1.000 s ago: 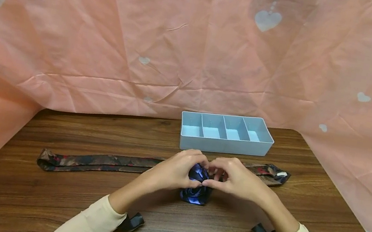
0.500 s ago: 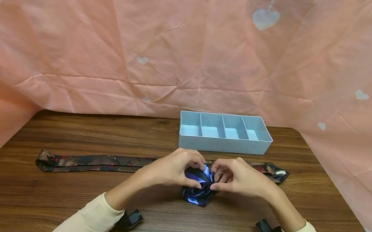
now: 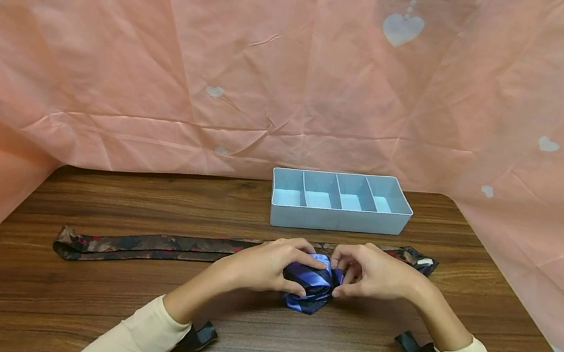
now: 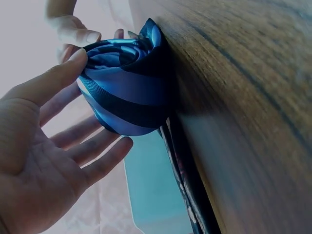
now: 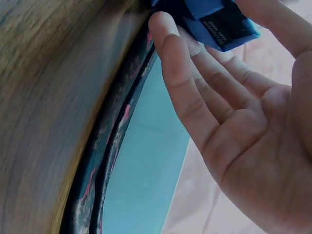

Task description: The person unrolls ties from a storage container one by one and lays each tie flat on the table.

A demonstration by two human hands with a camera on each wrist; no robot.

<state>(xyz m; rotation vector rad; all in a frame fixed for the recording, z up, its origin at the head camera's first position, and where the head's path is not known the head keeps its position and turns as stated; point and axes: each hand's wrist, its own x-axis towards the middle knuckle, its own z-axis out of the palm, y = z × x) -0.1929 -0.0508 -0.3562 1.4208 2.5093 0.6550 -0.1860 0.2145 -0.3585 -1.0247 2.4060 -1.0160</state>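
A blue and black striped necktie, rolled into a bundle, stands at the middle of the table. My left hand holds its left side, thumb in front and fingers over the top; in the left wrist view the coiled layers face up. At the right side of the roll, my right hand pinches the tie between thumb and fingers. A dark label shows on the tie in the right wrist view. Behind both hands lies a dark patterned necktie with red marks, stretched lengthwise and partly hidden by them.
A light blue organizer box with several compartments stands behind the patterned tie. The brown wooden table ends at a pink curtain with hearts at the back and sides. Black straps hang at both wrists.
The rolled tie has turned between my hands, showing more of its striped outer side, and shifted slightly right. My right hand has moved a little to the right.
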